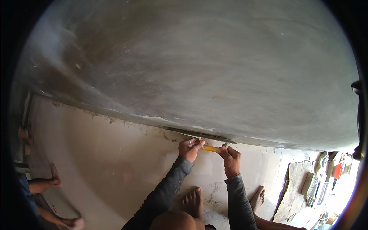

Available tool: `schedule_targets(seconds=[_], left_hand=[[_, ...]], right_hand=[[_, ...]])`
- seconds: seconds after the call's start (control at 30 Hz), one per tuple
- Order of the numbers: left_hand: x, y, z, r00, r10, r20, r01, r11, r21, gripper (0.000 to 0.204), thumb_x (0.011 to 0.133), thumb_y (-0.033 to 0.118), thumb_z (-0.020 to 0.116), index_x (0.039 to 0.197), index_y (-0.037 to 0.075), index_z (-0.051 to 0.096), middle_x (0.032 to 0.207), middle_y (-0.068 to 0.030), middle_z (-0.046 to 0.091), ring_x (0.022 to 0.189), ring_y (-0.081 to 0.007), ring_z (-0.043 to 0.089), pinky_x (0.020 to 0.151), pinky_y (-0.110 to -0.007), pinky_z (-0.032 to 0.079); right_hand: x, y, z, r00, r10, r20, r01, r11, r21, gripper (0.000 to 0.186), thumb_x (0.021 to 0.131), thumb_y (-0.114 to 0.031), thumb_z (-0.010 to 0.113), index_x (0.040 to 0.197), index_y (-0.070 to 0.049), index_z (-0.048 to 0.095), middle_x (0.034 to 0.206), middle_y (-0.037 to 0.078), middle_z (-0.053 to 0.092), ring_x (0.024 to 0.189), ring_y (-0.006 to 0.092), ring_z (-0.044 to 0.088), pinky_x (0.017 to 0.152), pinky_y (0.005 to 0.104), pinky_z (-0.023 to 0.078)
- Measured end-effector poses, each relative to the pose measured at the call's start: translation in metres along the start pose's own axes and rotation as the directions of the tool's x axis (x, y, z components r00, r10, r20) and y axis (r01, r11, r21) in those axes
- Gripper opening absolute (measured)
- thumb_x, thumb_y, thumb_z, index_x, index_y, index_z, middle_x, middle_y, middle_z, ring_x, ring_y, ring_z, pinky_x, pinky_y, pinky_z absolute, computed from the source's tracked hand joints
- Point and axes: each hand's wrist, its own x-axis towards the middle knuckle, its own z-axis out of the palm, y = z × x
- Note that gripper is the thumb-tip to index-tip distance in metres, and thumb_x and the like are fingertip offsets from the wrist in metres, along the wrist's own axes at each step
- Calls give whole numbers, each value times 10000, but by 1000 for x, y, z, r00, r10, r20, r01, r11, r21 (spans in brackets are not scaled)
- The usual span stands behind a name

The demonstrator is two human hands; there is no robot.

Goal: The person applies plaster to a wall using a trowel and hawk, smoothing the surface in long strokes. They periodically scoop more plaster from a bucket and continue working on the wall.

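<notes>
Trowel (211, 136) lies along the near edge of the grey plastered wall (214, 69), which sweeps from 9 through 12 to 3 o'clock; the tool sits just off centre toward 5 o'clock. Pale floor (115, 165) spreads from 6 to 8 o'clock, with a brown sheet (294, 186) at 4. The left hand (188, 151) grasps the yellow handle (210, 148) at its 9 o'clock end, the right hand (232, 163) at its 3 o'clock end.

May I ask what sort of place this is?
Probably a room under construction: a grey, plastered-looking wall, a trowel held along its foot, and grey smears on the pale floor.
</notes>
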Motion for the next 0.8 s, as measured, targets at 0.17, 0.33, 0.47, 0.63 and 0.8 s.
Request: schedule_targets(seconds=[0.17, 0.33, 0.47, 0.63, 0.8], left_hand=[[-31, 54, 12, 992, 121, 24, -118, 987, -105, 118, 931, 50, 765, 996, -41, 728, 940, -29, 729, 866, -88, 649, 821, -262, 527], [-62, 76, 17, 908, 418, -9, -418, 906, -59, 191, 831, -58, 793, 805, 12, 617, 811, 31, 617, 735, -71, 558, 793, -259, 528], [-65, 51, 27, 952, 307, 3, -306, 950, 62, 260, 797, -107, 789, 751, 20, 566, 785, 41, 585, 706, -55, 524, 749, -251, 518], [-57, 14, 39, 994, 90, 70, -85, 995, -60, 141, 901, -26, 752, 822, -21, 635, 822, 48, 632, 762, -28, 543, 740, -226, 506], [-38, -20, 54, 993, -3, 114, 11, 997, -70, 94, 912, 25, 774, 918, -21, 693, 882, 36, 675, 817, -41, 598, 783, -223, 509]], right_hand=[[-26, -52, -13, 1000, -12, 11, 11, 999, 43, 248, 1010, -171, 660, 930, 61, 696, 891, 49, 687, 855, 100, 619, 838, 284, 557], [-59, -81, -31, 895, -442, -57, 387, 835, -390, 212, 955, -128, 692, 855, 54, 654, 748, 30, 646, 710, 114, 530, 676, 318, 472], [-64, -64, -37, 956, -271, -115, 236, 939, -250, 130, 924, -50, 674, 948, 76, 697, 856, 74, 743, 795, 127, 636, 752, 303, 517], [-44, -16, -54, 998, -10, -58, 17, 992, 124, 152, 920, -47, 687, 976, 93, 708, 863, 90, 741, 785, 104, 644, 763, 291, 536], [-27, 22, -79, 987, 158, -19, -159, 986, -48, 233, 994, -119, 653, 895, 91, 664, 895, 87, 686, 858, 138, 669, 882, 324, 590]])
